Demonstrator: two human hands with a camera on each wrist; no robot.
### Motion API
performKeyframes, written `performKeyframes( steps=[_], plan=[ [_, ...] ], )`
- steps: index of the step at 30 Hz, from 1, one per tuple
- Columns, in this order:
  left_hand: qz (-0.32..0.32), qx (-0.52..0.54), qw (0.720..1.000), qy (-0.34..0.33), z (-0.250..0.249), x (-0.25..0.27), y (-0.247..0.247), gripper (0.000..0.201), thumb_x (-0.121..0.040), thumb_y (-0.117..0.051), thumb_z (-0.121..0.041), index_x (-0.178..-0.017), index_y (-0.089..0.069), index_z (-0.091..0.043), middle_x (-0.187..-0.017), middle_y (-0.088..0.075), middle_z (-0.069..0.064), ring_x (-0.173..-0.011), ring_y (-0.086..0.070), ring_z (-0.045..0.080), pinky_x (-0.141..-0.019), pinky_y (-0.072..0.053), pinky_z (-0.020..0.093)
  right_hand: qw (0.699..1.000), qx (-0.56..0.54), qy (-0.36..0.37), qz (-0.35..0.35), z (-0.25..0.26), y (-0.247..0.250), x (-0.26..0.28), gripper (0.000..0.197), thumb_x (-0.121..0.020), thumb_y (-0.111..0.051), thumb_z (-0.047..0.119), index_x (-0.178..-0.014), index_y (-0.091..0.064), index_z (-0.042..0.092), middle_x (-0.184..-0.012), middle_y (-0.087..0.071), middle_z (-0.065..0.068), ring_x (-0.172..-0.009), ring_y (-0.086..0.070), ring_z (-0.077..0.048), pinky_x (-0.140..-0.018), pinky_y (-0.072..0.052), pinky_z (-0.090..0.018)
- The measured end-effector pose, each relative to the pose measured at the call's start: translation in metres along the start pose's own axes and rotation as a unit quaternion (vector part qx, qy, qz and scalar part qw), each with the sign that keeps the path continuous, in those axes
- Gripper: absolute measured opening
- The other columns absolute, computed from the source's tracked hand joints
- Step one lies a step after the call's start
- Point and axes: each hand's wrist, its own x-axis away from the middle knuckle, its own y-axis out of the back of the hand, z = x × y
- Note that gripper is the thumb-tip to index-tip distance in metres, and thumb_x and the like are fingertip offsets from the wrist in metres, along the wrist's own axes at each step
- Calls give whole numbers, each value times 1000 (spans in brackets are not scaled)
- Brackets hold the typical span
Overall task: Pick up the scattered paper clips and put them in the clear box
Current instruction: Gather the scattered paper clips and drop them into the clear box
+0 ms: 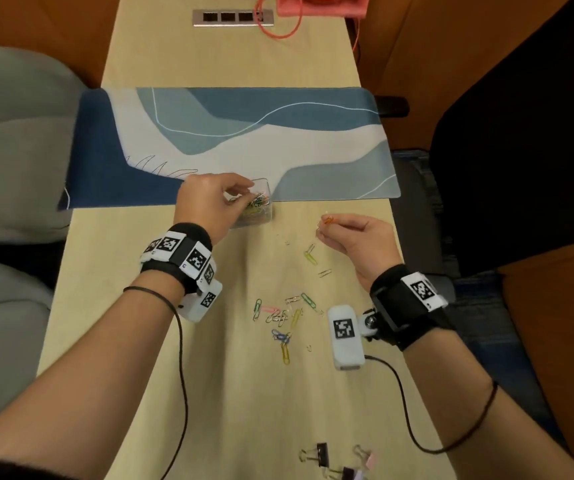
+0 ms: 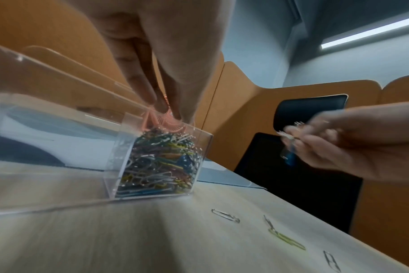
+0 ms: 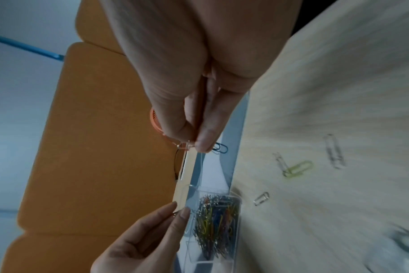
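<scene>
The clear box (image 1: 265, 221) stands at the desk mat's near edge, packed with coloured paper clips. My left hand (image 1: 249, 190) hovers over its open top. Its bunched fingertips (image 2: 173, 114) pinch a blurred pink paper clip just above the rim (image 2: 199, 132). To the right, my right hand (image 1: 330, 225) is raised off the table and pinches a few clips, among them an orange one (image 1: 328, 220) and a blue one (image 3: 220, 148). Loose clips (image 1: 285, 317) lie scattered between my wrists. A yellow-green clip (image 1: 310, 256) lies below my right hand.
A blue patterned desk mat (image 1: 244, 133) spans the narrow wooden table behind the box. Binder clips (image 1: 321, 453) lie at the near edge. A socket strip (image 1: 233, 17) and a pink object with a cord (image 1: 320, 5) are at the far end. Chairs flank both sides.
</scene>
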Motion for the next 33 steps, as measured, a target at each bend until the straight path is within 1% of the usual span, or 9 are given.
performKeyframes(
  steps=[4, 9, 12, 16, 19, 23, 26, 29, 33],
  plan=[
    [-26, -18, 999, -26, 3, 3, 3, 15, -84, -75, -33, -94, -78, -23, -83, -72, -6, -71, -50, 7, -77, -51, 31, 993, 87, 78, 12, 23, -31, -16, 19, -73, -77, -2, -90, -75, 3, -87, -75, -12, -84, -73, -23, -80, -59, -30],
    [-66, 22, 998, 7, 15, 10, 8, 8, -84, -72, -27, -90, -77, -23, -82, -69, -11, -71, -56, 10, -77, -52, 37, 963, 172, 206, 35, 29, -80, -34, 16, -70, -76, 0, -82, -77, 9, -79, -75, -2, -74, -72, -12, -72, -58, -23],
    [-91, 49, 994, 22, 20, 20, 11, 9, -84, -70, -23, -90, -76, -24, -84, -69, -11, -74, -60, 12, -72, -51, 30, 928, 254, 267, 47, 22, -99, -46, 15, -71, -75, 5, -81, -77, 16, -75, -74, 3, -68, -71, -8, -72, -57, -19],
    [-118, 72, 990, 33, 21, 39, 13, 8, -85, -71, -27, -91, -75, -25, -84, -69, -13, -77, -58, 11, -69, -46, 26, 849, 392, 343, 90, 12, -113, -55, 20, -72, -70, 5, -86, -73, 19, -71, -68, 7, -64, -66, -9, -68, -50, -9],
    [-132, 101, 985, 45, 21, 54, 11, 6, -85, -72, -26, -90, -76, -24, -83, -68, -11, -73, -57, 12, -65, -44, 23, 795, 476, 356, 124, 4, -114, -59, 24, -77, -65, 6, -96, -67, 20, -74, -67, 5, -66, -62, -10, -72, -55, -22],
    [-117, 119, 984, 55, 24, 75, 3, 5, -84, -73, -24, -88, -76, -25, -83, -69, -10, -73, -58, 13, -62, -45, 24, 757, 534, 357, 124, 2, -113, -62, 18, -83, -66, 15, -99, -72, 19, -81, -72, 2, -75, -66, -14, -79, -57, -33],
    [-99, 132, 984, 67, 24, 86, -2, 4, -83, -74, -25, -87, -76, -25, -82, -68, -12, -74, -58, 12, -62, -45, 23, 744, 548, 363, 118, 5, -115, -61, 19, -86, -63, 22, -100, -75, 17, -87, -74, 1, -76, -64, -12, -84, -54, -28],
    [-77, 140, 985, 69, 22, 96, -4, 4, -83, -75, -26, -87, -76, -25, -81, -67, -13, -73, -58, 10, -63, -45, 21, 734, 554, 379, 108, 9, -114, -56, 21, -87, -59, 19, -101, -75, 18, -95, -75, 1, -81, -64, -14, -85, -50, -27],
    [49, 132, 987, 76, 16, 122, -11, 18, -80, -78, -31, -97, -75, -24, -86, -62, -10, -72, -57, 4, -68, -46, 17, 768, 524, 361, 73, 9, -86, -39, 22, -87, -58, 14, -100, -75, 19, -93, -74, 1, -77, -64, -14, -80, -54, -30]
  ],
)
